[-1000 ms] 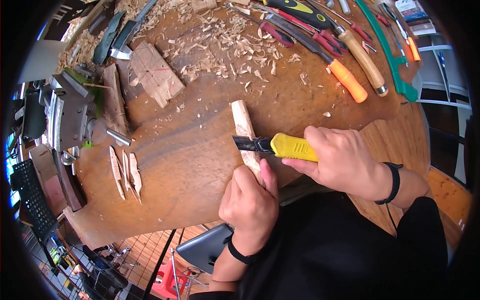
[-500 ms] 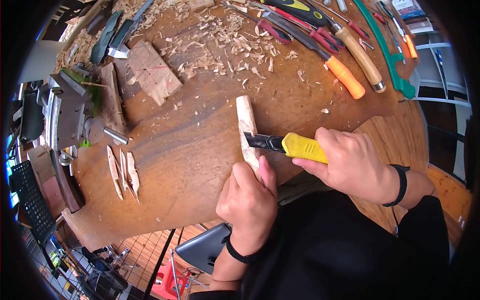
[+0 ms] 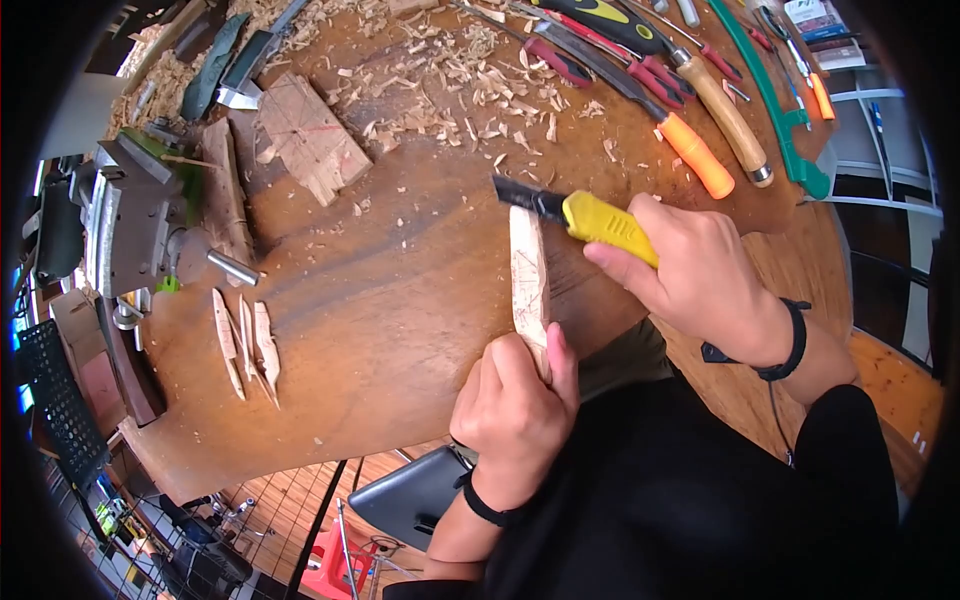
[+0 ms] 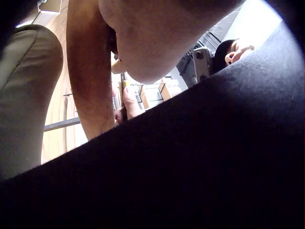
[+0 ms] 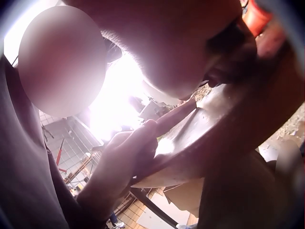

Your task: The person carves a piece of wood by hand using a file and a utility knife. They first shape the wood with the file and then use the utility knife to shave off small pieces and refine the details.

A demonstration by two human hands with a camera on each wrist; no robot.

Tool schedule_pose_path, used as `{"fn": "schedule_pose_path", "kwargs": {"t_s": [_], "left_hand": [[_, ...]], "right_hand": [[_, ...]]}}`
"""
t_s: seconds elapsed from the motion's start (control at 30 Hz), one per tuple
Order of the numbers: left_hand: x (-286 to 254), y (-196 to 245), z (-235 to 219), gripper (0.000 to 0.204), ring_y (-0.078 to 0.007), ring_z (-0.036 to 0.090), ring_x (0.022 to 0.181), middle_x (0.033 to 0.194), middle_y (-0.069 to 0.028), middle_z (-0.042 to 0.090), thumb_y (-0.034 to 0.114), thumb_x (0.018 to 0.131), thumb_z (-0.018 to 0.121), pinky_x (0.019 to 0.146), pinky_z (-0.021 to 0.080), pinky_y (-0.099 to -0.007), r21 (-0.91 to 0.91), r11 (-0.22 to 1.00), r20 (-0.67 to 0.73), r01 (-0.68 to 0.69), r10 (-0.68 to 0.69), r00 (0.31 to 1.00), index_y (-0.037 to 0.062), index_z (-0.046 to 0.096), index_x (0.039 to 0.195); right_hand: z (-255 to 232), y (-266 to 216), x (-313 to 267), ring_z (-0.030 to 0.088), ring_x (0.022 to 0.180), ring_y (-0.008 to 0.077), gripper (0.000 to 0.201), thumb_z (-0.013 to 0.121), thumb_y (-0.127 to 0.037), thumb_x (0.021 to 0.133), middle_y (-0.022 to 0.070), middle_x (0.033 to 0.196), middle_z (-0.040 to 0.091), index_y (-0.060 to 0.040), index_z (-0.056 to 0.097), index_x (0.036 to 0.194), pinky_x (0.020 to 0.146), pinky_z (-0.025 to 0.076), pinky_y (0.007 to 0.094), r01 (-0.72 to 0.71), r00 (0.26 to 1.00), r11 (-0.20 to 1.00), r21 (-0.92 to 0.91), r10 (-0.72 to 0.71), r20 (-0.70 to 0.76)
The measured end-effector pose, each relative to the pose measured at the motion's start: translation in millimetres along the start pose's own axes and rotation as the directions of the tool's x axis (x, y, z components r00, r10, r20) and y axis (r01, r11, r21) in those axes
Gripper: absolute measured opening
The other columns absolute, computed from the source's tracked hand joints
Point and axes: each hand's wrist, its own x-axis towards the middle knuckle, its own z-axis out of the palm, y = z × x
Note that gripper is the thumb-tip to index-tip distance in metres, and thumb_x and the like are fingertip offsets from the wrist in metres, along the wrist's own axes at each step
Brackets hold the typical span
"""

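My left hand grips the near end of a narrow carved strip of wood, which points away from me over the table and bears pencil-like marks. In the right wrist view the same wood strip juts from the left hand. My right hand holds a yellow utility knife, its dark blade extended to the left. The blade crosses the far tip of the strip in the head view. Most of the left wrist view is sleeve and forearm, with the right-hand fingers small beyond.
Several thin carved wood pieces lie on the table at left. Behind them stand a metal vise and a flat wood block. Shavings cover the back. Files, one orange-handled, and a green tool lie at back right.
The knife has moved from the middle of the strip to its far end, away from me. The left hand and the strip have shifted slightly right, the strip now standing straighter.
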Motion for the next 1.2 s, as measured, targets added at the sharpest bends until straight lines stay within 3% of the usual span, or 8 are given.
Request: {"fn": "schedule_pose_path", "kwargs": {"t_s": [0.17,0.4,0.53,0.6,1.0,1.1,1.2], "left_hand": [[-2,-4,1,0.034,-0.0272,0.054,0.045,0.058,-0.0085,0.05,0.027,0.091,0.078,0.044,0.043,-0.0384,-0.08,0.997,-0.032,0.014,-0.017,0.999,0.0076,0.054,0.075],[-2,-2,3,0.031,-0.0276,0.054,0.045,0.058,-0.0083,0.051,0.026,0.09,0.079,0.044,0.042,-0.0391,-0.097,0.994,-0.064,0.058,-0.064,0.996,0.0061,0.058,0.08],[-1,-2,2,0.033,-0.0278,0.055,0.046,0.058,-0.0083,0.051,0.027,0.091,0.078,0.044,0.042,-0.0394,-0.025,0.999,-0.034,0.037,-0.038,0.999,0.0068,0.056,0.078],[1,0,0,0.034,-0.0336,0.053,0.045,0.054,-0.0126,0.048,0.022,0.095,0.073,0.044,0.039,-0.0416,-0.072,0.996,-0.017,0.044,-0.046,0.999,0.0055,0.051,0.076],[3,0,-3,0.035,-0.0358,0.055,0.046,0.055,-0.0145,0.051,0.023,0.097,0.071,0.044,0.04,-0.0431,0.009,0.999,0.026,0.036,-0.037,0.999,0.0053,0.049,0.076],[3,0,0,0.036,-0.0301,0.056,0.044,0.054,-0.0095,0.051,0.026,0.094,0.074,0.042,0.042,-0.0408,0.073,0.997,-0.002,0.034,-0.034,0.999,0.0074,0.05,0.074],[4,1,-1,0.037,-0.0298,0.056,0.044,0.053,-0.009,0.051,0.027,0.094,0.073,0.042,0.042,-0.0405,0.091,0.993,-0.005,0.08,-0.08,0.997,0.0077,0.049,0.073]], "right_hand": [[-11,-8,-13,0.066,0.056,0.0365,0.052,0.07,-0.052,0.095,0.0147,0.063,0.062,-0.0047,0.054,0.078,0.049,0.05,0.0447,0.021,0.992,0.991,0.133,-0.037,0.122],[-11,-6,-24,0.066,0.057,0.0357,0.053,0.072,-0.052,0.093,0.0141,0.065,0.061,-0.0039,0.054,0.078,0.05,0.051,0.0432,0.093,0.985,0.98,0.174,-0.116,0.127],[-10,-3,-28,0.067,0.056,0.0352,0.053,0.073,-0.051,0.092,0.0141,0.064,0.062,-0.0037,0.054,0.077,0.049,0.052,0.0424,0.087,0.983,0.989,0.12,-0.105,0.15],[-10,-2,-29,0.067,0.056,0.0352,0.053,0.072,-0.051,0.093,0.0142,0.063,0.062,-0.0036,0.054,0.077,0.049,0.053,0.0422,0.08,0.982,0.991,0.11,-0.097,0.162],[2,-10,-22,0.066,0.057,0.0352,0.052,0.075,-0.05,0.09,0.0136,0.063,0.059,-0.0049,0.052,0.08,0.049,0.051,0.044,0.039,0.988,0.998,0.051,-0.046,0.149],[0,-10,-24,0.066,0.056,0.0354,0.051,0.075,-0.049,0.091,0.0136,0.063,0.059,-0.005,0.052,0.08,0.049,0.051,0.0441,0.046,0.989,0.997,0.058,-0.054,0.137],[-7,-10,-31,0.066,0.057,0.0359,0.05,0.075,-0.048,0.091,0.0141,0.063,0.06,-0.0049,0.052,0.08,0.049,0.051,0.0447,0.021,0.987,0.998,0.063,-0.031,0.157]]}}
